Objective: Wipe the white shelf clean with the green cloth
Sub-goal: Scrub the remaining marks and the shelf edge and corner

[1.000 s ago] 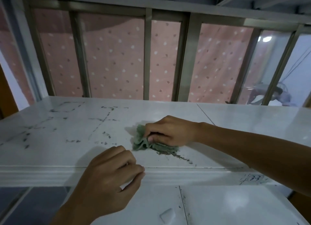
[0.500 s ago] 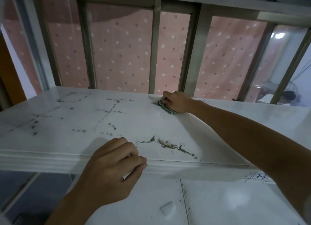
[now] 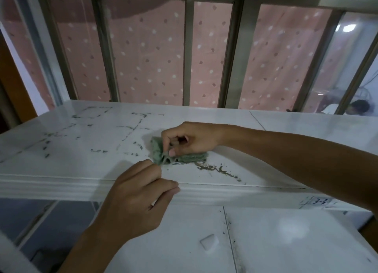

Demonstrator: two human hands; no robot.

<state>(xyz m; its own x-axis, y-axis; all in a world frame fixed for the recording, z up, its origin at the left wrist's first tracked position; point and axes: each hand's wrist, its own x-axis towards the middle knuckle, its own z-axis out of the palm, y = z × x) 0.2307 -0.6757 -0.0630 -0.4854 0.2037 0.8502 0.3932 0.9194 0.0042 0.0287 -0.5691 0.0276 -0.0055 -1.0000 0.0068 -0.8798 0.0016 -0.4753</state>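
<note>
A right hand [image 3: 190,138] is pinching a crumpled green cloth [image 3: 163,153] at the white shelf's [image 3: 81,166] centre. The left hand [image 3: 141,193], at 7 o'clock, is nipping the cloth's near corner with curled fingers.

Both forearms bare; left hand [image 3: 137,193], right hand [image 3: 192,138] ungloved.

The right hand [image 3: 189,138] pinches the crumpled green cloth [image 3: 176,154] against the white shelf [image 3: 71,166]. The left hand [image 3: 141,193] rests over the shelf's front edge, fingertips touching the cloth's near corner. A dark smear [image 3: 219,169] trails just right of the cloth.
</note>
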